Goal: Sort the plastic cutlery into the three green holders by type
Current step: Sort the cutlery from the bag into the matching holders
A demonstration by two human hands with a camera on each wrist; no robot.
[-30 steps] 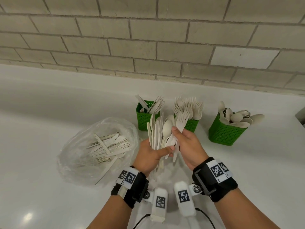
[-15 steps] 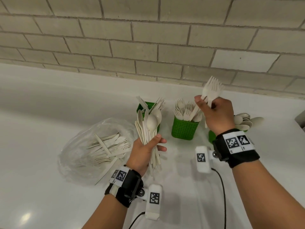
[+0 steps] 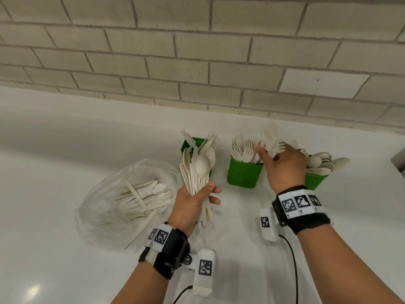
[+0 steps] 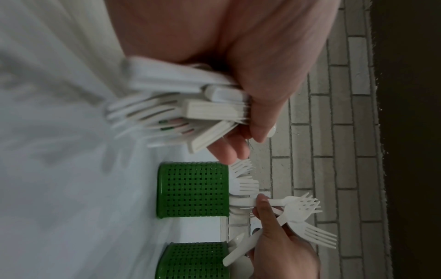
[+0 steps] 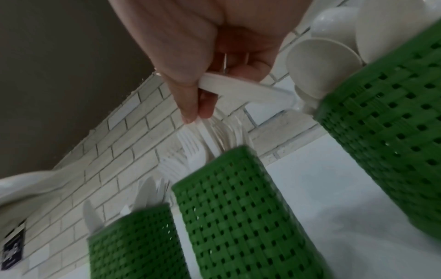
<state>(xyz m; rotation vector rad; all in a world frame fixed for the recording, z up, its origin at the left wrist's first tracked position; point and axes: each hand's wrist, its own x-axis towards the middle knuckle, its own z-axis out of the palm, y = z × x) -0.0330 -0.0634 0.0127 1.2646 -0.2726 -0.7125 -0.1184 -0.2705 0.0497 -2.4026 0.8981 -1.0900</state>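
Three green holders stand in a row by the wall: the left holder (image 3: 192, 143) with knives, the middle holder (image 3: 244, 174) with forks, the right holder (image 3: 315, 179) with spoons. My left hand (image 3: 192, 202) grips an upright bundle of mixed cutlery (image 3: 198, 172), spoons on top, in front of the left holder. My right hand (image 3: 282, 163) hovers between the middle and right holders and holds a few forks (image 3: 272, 143) by their handles, tines pointing to the wall. In the left wrist view the forks (image 4: 303, 209) sit just above the middle holder (image 4: 193, 189). The right wrist view shows fingers (image 5: 205, 102) pinching the fork handles (image 5: 243, 88).
A clear plastic bag (image 3: 122, 200) with several loose forks and knives lies on the white counter (image 3: 65, 249) at the left. A brick wall (image 3: 197, 62) runs behind the holders. A grey object (image 3: 400, 159) sits at the counter's right edge.
My right hand pulled forks out of the left hand's bundle, lifted them to the right, and has now come down over the middle holder. The left hand's bundle stayed put.
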